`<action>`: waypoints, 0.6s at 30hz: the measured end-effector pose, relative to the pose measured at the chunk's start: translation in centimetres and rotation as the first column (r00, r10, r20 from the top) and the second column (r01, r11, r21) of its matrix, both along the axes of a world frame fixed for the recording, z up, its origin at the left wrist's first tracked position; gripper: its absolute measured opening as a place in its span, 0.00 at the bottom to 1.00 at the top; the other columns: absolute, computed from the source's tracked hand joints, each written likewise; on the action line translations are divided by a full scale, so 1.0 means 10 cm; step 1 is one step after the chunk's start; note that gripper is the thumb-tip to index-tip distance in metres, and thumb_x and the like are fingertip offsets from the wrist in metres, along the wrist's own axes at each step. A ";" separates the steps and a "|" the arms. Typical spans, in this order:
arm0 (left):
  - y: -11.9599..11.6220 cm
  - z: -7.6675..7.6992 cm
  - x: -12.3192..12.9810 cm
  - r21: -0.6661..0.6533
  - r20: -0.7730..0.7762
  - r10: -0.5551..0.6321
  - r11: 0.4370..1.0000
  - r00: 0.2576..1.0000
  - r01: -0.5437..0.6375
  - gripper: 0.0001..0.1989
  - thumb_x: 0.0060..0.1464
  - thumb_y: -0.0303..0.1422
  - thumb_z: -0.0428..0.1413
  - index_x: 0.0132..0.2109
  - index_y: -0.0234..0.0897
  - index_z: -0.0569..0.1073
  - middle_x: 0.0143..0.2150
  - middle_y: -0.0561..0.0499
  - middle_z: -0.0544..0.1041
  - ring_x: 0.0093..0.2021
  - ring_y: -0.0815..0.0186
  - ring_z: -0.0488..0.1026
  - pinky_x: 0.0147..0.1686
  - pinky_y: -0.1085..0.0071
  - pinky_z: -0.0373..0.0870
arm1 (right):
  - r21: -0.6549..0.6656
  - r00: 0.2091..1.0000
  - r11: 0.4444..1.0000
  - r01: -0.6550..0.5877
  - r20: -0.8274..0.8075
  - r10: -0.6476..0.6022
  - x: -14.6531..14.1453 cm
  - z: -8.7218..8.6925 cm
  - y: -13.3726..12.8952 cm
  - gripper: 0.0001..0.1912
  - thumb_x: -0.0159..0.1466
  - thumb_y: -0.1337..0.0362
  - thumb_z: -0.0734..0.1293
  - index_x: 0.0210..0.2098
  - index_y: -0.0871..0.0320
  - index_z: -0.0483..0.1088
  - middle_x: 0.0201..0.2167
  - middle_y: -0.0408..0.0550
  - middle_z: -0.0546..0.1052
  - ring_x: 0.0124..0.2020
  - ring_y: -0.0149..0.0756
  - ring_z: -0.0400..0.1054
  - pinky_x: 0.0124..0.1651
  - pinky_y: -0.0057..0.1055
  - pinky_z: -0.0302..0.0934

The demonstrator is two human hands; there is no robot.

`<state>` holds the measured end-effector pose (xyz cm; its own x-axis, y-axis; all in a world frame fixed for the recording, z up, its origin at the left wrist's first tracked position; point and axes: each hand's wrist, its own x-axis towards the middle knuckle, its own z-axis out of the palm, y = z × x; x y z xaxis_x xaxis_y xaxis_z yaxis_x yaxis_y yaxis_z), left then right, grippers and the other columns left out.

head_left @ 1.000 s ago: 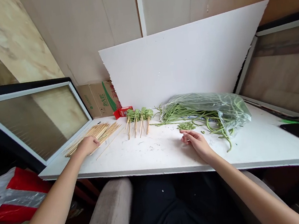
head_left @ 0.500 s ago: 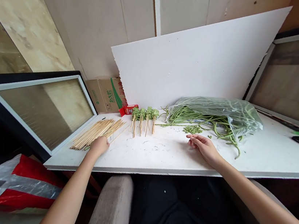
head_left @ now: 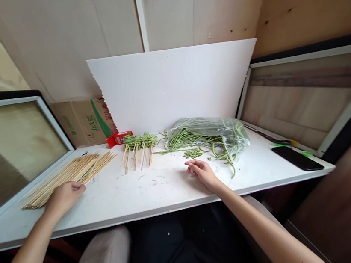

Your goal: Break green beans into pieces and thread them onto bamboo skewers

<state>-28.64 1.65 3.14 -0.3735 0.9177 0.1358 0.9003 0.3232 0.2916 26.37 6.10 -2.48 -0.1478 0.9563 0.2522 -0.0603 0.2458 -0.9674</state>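
The fingers of the left hand (head_left: 64, 198) are being held curled beside the near edge of a pile of skewers (head_left: 73, 170); with the tips partly turned from view, whether a stick is being pinched cannot be told. The pile is lying just beyond the knuckles and reaching out to either side, its long axis running aslant from near left to far right, and it is being flanked far more closely by this hand than by the other. The fingers of the right hand (head_left: 203, 173) are being held bent, thumb and forefinger close together, and anything small between them cannot be made out. Just past these tips, a small heap of cut beans (head_left: 193, 153) is lying, well apart from the skewers. Between the hands and farther back, threaded sticks (head_left: 141, 142) are being kept in bunches, bare ends pointing toward the person. Behind the cut beans, long beans (head_left: 185, 141) are spilling from a clear bag (head_left: 223, 129). Everything is being carried by a white counter (head_left: 158, 194), marked with small dark smudges; at its right end a phone (head_left: 297, 158) is lying. The back is being closed off by a carton (head_left: 86, 121) and a white board (head_left: 176, 88) before a pale wall (head_left: 172, 11).
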 end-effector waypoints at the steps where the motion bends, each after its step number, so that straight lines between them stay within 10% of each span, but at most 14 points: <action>1: -0.03 0.03 -0.01 0.034 0.023 -0.008 0.999 1.000 0.007 0.19 0.56 0.45 0.56 0.43 0.34 0.80 0.44 0.45 0.85 0.43 0.59 0.79 0.39 0.73 0.68 | 0.009 1.000 1.000 -0.006 0.002 0.006 0.00 0.00 -0.01 0.22 0.65 0.45 0.71 0.44 0.57 0.78 0.30 0.46 0.77 0.30 0.35 0.67 0.36 0.32 0.60; 8: -0.32 0.19 0.44 0.203 -0.116 -0.153 0.963 0.981 0.175 0.21 0.54 0.53 0.53 0.42 0.43 0.79 0.30 0.55 0.78 0.32 0.63 0.73 0.34 0.73 0.65 | 0.028 0.998 1.000 -0.014 0.069 0.012 -0.06 0.05 -0.06 0.19 0.65 0.47 0.71 0.43 0.57 0.78 0.32 0.47 0.78 0.34 0.37 0.70 0.40 0.33 0.62; 18: -0.20 -0.31 1.18 0.129 -0.186 -0.574 0.791 0.798 0.598 0.14 0.63 0.43 0.49 0.36 0.43 0.74 0.38 0.52 0.79 0.29 0.64 0.74 0.29 0.68 0.64 | 0.014 0.963 0.983 0.184 0.197 -0.183 0.37 0.33 0.30 0.19 0.63 0.51 0.69 0.46 0.57 0.79 0.39 0.51 0.82 0.39 0.41 0.73 0.39 0.33 0.65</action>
